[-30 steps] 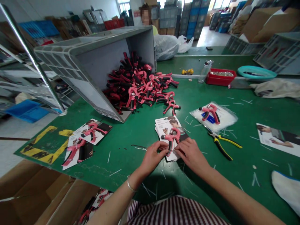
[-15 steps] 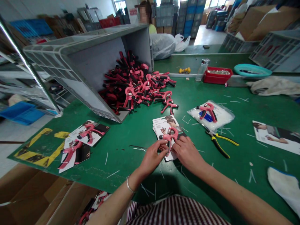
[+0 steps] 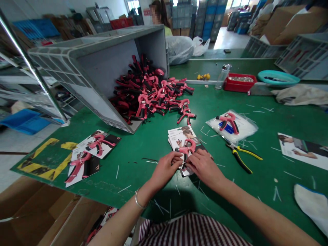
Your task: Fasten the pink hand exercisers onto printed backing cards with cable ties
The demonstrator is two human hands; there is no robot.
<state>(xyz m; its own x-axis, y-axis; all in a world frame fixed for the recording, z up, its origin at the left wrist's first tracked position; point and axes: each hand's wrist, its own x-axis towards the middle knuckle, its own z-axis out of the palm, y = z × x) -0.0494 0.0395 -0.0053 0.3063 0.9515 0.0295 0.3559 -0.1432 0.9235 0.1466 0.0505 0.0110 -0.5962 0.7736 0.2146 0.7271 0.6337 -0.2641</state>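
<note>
A pink-and-black hand grip strengthener (image 3: 189, 147) lies on a stack of printed cards (image 3: 175, 134) in front of me. Over its handles the fingertips of both hands meet, around a thin white cable tie (image 3: 183, 164) that is mostly hidden. My left hand (image 3: 166, 169) is closed in a pinch at the left of the handles. From the right, my right hand (image 3: 204, 166) pinches at the same spot, its fingers curled above the cards. The far end of the strengthener, with its spring and black knob, stays uncovered.
A tipped grey crate (image 3: 102, 65) spills many strengtheners (image 3: 153, 92) onto the green table. Carded strengtheners (image 3: 83, 165) lie left. To the right are yellow-black pliers (image 3: 242, 157), a bagged strengthener (image 3: 229, 123), a loose card (image 3: 304, 150) and scattered white strips. A person (image 3: 161, 17) is behind the crate.
My fingertips have drawn closer together over the handles, the right hand shifting slightly left. The whole view has moved a little; the strengthener and cards stay in place.
</note>
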